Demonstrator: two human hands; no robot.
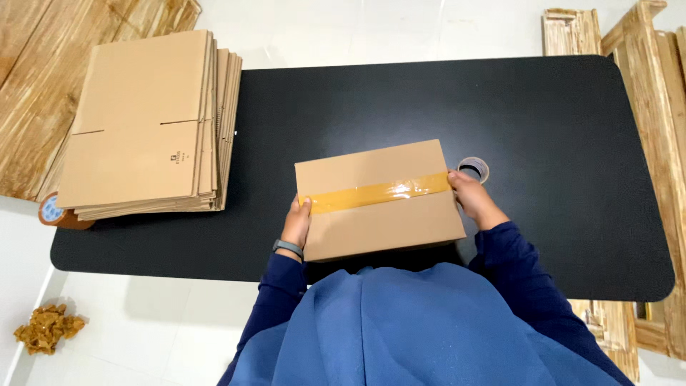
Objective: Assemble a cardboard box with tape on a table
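Note:
A closed brown cardboard box [379, 221] stands on the black table [557, 129] right in front of me, with a strip of shiny brown tape [379, 193] across its top seam. My left hand [296, 221] presses the box's left side, thumb on the tape's left end. My right hand [471, 200] lies against the box's right side, fingers at the tape's right end. A roll of tape [474, 169] lies on the table just beyond my right hand; whether the hand holds it I cannot tell.
A stack of flattened cardboard boxes [143, 121] lies at the table's left end. Another tape roll [53, 211] sits beside it at the edge. Wooden pallets [643, 107] flank both sides. Crumpled brown tape [46, 329] lies on the white floor.

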